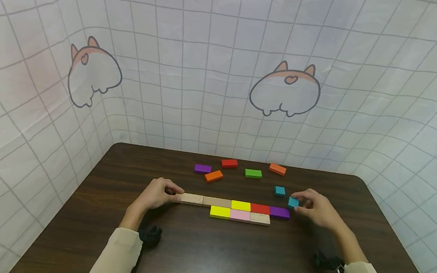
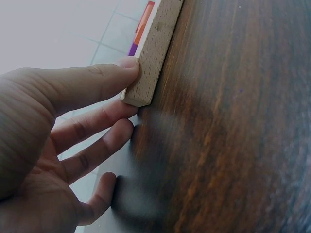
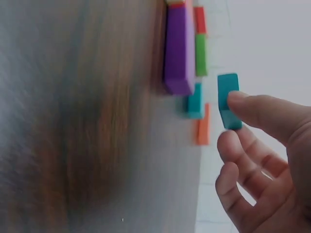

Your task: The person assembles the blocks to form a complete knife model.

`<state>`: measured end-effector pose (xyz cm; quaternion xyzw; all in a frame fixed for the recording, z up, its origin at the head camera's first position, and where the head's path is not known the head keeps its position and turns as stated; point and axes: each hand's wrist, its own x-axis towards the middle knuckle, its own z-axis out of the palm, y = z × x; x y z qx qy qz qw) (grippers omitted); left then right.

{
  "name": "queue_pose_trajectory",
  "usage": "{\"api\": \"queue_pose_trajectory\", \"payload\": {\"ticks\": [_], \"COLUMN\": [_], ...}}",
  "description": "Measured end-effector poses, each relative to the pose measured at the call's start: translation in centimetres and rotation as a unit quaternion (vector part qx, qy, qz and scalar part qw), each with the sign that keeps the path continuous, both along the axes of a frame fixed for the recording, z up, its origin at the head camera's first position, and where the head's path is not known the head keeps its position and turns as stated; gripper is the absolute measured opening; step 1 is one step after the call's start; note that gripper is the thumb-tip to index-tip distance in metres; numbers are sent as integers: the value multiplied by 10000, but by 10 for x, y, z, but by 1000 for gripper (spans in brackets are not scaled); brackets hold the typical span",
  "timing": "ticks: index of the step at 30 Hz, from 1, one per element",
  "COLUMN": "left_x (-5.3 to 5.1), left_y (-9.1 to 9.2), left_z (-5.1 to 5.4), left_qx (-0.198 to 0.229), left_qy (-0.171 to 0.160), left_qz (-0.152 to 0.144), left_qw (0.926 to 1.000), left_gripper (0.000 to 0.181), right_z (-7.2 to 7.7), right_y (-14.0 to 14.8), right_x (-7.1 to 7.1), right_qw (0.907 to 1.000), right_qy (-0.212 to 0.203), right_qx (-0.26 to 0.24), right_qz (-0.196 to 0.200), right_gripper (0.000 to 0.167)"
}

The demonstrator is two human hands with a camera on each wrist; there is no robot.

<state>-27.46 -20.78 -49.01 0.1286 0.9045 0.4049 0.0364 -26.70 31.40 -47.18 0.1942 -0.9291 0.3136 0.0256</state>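
Pinching a small teal rectangular block (image 1: 293, 202), the right hand (image 1: 316, 208) holds it slightly tilted; the left hand (image 1: 157, 194) grips a pale wooden rectangular block (image 1: 192, 199), long axis running left to right.

No readable text in any view.
Letters, numbers and brand names cannot be made out on the blocks (image 1: 241, 205), the desk (image 1: 208, 257) or the dark wrist devices (image 1: 150, 236); the gridded cloth (image 1: 193, 65) bears cartoon drawings (image 1: 284, 99) (two show a small heart (image 1: 291, 80), the nearest thing to a sign).
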Motion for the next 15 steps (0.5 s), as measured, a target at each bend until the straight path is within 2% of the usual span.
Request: {"api": "queue_pose_trajectory", "payload": {"ticks": [4, 8, 15], "left_x": [0, 0, 0], "left_y": [0, -1, 1], "left_z": [1, 1, -1], "left_qx": [-51, -116, -93], "left_qy": [38, 46, 16], "left_qz": [-16, -60, -77], "left_qw": [10000, 9999, 9999], "left_gripper": [16, 17, 17], "right_z": [3, 0, -8], "right_y": [-8, -17, -30], "right_x": [16, 26, 32], "right_qw": [9990, 9967, 9956], "right_qy": [19, -114, -300], "right_qx": [-92, -119, 50], "right_qz": [435, 799, 885], "right_gripper": [33, 33, 31]}}
